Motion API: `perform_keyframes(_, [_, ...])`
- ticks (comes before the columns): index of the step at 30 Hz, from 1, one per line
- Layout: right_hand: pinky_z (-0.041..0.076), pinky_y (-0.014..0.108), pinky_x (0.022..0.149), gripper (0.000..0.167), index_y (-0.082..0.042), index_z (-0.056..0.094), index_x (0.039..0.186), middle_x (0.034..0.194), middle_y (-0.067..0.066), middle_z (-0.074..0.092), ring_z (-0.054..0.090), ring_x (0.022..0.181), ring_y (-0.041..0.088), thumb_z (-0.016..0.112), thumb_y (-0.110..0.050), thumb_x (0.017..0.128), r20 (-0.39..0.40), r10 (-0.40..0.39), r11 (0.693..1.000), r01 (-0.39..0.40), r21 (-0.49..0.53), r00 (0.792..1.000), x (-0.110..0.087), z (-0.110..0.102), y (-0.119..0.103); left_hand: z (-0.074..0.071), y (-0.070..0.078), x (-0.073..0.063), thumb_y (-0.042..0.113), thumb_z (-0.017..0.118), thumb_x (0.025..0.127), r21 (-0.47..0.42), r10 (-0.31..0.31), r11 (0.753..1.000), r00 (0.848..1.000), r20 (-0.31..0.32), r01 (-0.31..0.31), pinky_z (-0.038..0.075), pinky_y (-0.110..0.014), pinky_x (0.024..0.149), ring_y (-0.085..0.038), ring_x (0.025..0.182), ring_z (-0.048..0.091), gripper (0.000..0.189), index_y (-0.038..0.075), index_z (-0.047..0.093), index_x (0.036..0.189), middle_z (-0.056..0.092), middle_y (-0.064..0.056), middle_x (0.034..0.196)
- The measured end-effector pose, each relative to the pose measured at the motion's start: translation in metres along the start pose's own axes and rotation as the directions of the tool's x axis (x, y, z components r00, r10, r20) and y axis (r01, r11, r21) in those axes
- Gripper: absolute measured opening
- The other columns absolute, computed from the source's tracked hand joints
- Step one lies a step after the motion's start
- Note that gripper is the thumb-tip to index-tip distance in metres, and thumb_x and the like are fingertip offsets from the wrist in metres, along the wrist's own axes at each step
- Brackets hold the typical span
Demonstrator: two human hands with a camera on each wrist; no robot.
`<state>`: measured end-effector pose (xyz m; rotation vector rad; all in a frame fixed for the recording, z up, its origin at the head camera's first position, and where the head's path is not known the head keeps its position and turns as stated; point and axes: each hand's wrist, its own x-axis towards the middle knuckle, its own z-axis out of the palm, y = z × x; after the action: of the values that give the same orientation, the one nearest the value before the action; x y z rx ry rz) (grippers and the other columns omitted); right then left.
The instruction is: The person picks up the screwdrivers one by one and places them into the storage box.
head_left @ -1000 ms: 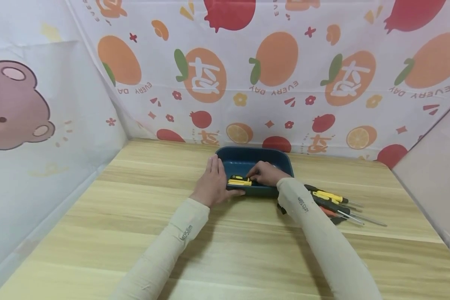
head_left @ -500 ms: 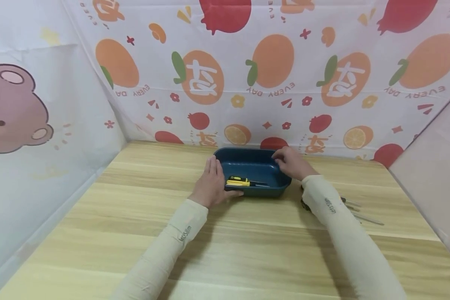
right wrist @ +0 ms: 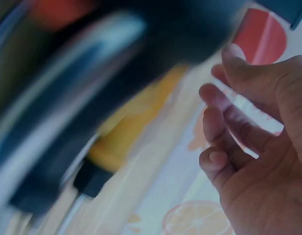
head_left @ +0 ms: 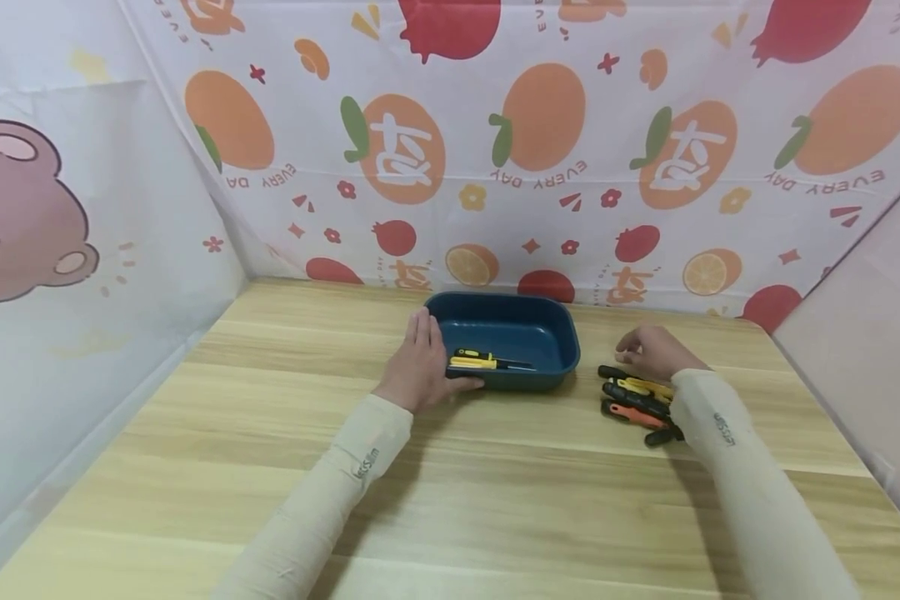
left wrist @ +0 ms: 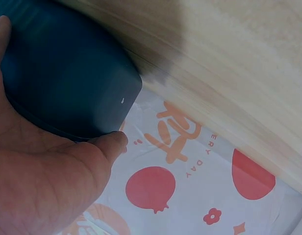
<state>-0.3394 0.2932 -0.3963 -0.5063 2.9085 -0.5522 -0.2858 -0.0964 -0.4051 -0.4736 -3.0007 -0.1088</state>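
Observation:
My left hand [head_left: 417, 367] rests against the left end of a dark blue plastic bin [head_left: 513, 380]. Its fingers lie straight along the end wall and the thumb along the front; the left wrist view shows this hand [left wrist: 58, 171] against the bin's outside [left wrist: 67, 73]. Inside the bin lie a yellow-handled screwdriver [head_left: 474, 363] and, behind it, a black-and-yellow one [head_left: 474, 354]. To the right, my right hand [head_left: 656, 352] hovers over a pile of screwdrivers [head_left: 637, 404], fingers loosely bent and holding nothing. The forearm hides the pile's shafts.
The pile has black, yellow and orange handles [head_left: 630, 415] and sits on the wooden table [head_left: 450, 500], right of the bin. A fruit-print cloth [head_left: 420, 275] hangs close behind the bin; another cloth with a bear print [head_left: 30, 208] borders the left side.
My right hand has left the bin, passing over its right rim to the screwdriver pile. The screwdriver it was touching stays inside. The left hand has kept its place on the bin.

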Motion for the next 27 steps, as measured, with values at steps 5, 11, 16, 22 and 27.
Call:
perform_keyframes(5, [0.055, 0.057, 0.089, 0.023, 0.005, 0.074, 0.112, 0.113, 0.023, 0.072, 0.065, 0.108, 0.042, 0.064, -0.012, 0.099, 0.076, 0.025, 0.997, -0.031, 0.07, 0.997, -0.011, -0.001, 0.012, -0.001, 0.0, 0.001, 0.08, 0.059, 0.082, 0.008, -0.001, 1.0, 1.0, 0.004, 0.001, 0.028, -0.044, 0.119, -0.046, 0.15, 0.019, 0.127, -0.018, 0.021, 0.152, 0.018, -0.034, 0.161])
perform_keyframes(11, [0.055, 0.053, 0.084, 0.021, 0.003, 0.077, 0.108, 0.113, 0.023, 0.072, 0.066, 0.1, 0.034, 0.067, -0.013, 0.098, 0.073, -0.039, 0.996, 0.033, 0.08, 0.997, -0.018, -0.001, 0.021, -0.002, 0.001, 0.002, 0.08, 0.06, 0.081, -0.002, -0.007, 1.0, 1.0, 0.011, 0.007, 0.029, -0.045, 0.118, -0.046, 0.15, 0.019, 0.127, -0.018, 0.021, 0.152, 0.018, -0.035, 0.161])
perform_keyframes(16, [0.056, 0.049, 0.082, 0.016, -0.001, 0.079, 0.103, 0.11, 0.02, 0.073, 0.066, 0.096, 0.029, 0.069, -0.012, 0.097, 0.06, -0.045, 0.995, 0.04, 0.087, 0.997, -0.018, 0.001, 0.023, -0.002, 0.001, 0.002, 0.08, 0.06, 0.081, -0.008, -0.011, 1.0, 1.0, 0.015, 0.011, 0.029, -0.045, 0.118, -0.046, 0.15, 0.019, 0.127, -0.018, 0.02, 0.152, 0.018, -0.034, 0.161])
perform_keyframes(22, [0.057, 0.05, 0.082, 0.014, 0.0, 0.08, 0.1, 0.105, 0.019, 0.075, 0.068, 0.097, 0.032, 0.069, -0.008, 0.096, 0.033, -0.055, 0.996, 0.052, 0.078, 0.998, -0.017, 0.003, 0.023, -0.002, 0.0, 0.003, 0.08, 0.06, 0.081, -0.014, -0.011, 1.0, 1.0, 0.015, 0.011, 0.03, -0.044, 0.118, -0.046, 0.15, 0.019, 0.127, -0.017, 0.02, 0.152, 0.017, -0.034, 0.161])
perform_keyframes(27, [0.057, 0.044, 0.077, 0.014, 0.003, 0.078, 0.101, 0.103, 0.02, 0.074, 0.068, 0.093, 0.029, 0.067, -0.004, 0.095, 0.04, -0.049, 0.996, 0.046, 0.079, 0.998, -0.017, 0.003, 0.021, -0.003, -0.001, 0.003, 0.08, 0.06, 0.081, -0.013, -0.006, 1.0, 1.0, 0.016, 0.006, 0.029, -0.045, 0.118, -0.046, 0.15, 0.019, 0.127, -0.017, 0.02, 0.152, 0.017, -0.034, 0.161])
